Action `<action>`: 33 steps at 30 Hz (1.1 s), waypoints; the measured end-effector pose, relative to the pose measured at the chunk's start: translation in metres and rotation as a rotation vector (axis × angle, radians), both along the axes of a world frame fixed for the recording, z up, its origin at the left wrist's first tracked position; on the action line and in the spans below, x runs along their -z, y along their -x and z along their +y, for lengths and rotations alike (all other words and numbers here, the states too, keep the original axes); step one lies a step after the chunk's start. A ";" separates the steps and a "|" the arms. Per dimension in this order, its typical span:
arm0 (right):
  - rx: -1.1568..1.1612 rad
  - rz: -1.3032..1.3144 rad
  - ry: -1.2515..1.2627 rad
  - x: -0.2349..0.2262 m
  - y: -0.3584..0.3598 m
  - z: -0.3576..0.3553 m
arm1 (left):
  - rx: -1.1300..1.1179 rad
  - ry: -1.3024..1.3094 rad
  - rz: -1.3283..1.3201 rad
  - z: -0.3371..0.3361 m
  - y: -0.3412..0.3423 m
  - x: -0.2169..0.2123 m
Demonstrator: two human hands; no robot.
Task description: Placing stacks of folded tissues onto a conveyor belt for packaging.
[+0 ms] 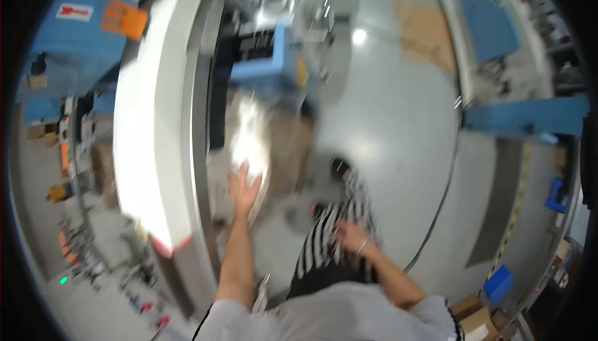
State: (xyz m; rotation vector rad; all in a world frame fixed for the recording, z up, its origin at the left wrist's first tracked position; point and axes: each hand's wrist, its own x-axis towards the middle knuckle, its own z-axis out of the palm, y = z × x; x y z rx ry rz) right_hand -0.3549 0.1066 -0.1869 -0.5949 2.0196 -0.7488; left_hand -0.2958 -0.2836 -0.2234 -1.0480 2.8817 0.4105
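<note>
My left hand (244, 188) reaches forward with its fingers spread, at the near end of a shiny, clear plastic-looking bag or wrap (250, 132). Blur hides whether the fingertips touch it. Beneath and beside the wrap is a brown cardboard-like box (289, 154). My right hand (352, 236) hangs in front of my striped trousers (317, 241), its fingers loosely bent and somewhat smeared, with nothing visible in them.
A long, bright white panel (149, 123) on a metal frame runs along my left. Beyond the wrap stands a blue bracket-shaped part (268, 67). To the right, a dark cable (439, 210) crosses the grey floor (386, 104) near a blue-topped machine (489, 17).
</note>
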 end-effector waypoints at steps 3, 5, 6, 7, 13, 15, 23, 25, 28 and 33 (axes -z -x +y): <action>-0.174 -0.097 -0.051 0.001 0.025 0.013 | 0.229 -0.298 -0.845 -0.068 -0.080 0.131; -0.061 -0.063 -0.020 -0.011 0.044 0.026 | 0.267 -0.255 -0.960 -0.023 -0.032 0.099; -0.053 -0.062 -0.028 -0.019 0.064 0.023 | 0.253 -0.253 -0.916 -0.041 -0.059 0.171; -0.038 -0.087 -0.017 -0.036 0.077 0.025 | -0.107 -0.284 -0.834 -0.067 -0.076 0.208; -0.032 0.049 -0.153 -0.052 0.145 0.027 | -0.561 -0.616 -0.084 -0.034 0.000 0.080; -0.084 0.020 -0.067 -0.045 0.160 0.012 | -0.678 -0.173 0.019 0.013 0.033 0.005; -0.375 -0.450 0.238 0.007 0.175 -0.074 | -0.501 -1.052 0.050 0.099 0.004 -0.068; -0.375 -0.610 0.181 0.040 0.169 -0.087 | -0.350 -1.570 0.181 0.116 -0.009 -0.094; -0.394 -0.623 0.108 0.044 0.165 -0.104 | -0.549 -1.517 0.091 0.143 -0.010 -0.161; -0.404 -0.666 0.010 -0.061 0.165 -0.124 | -0.436 -1.667 0.262 0.141 -0.020 -0.120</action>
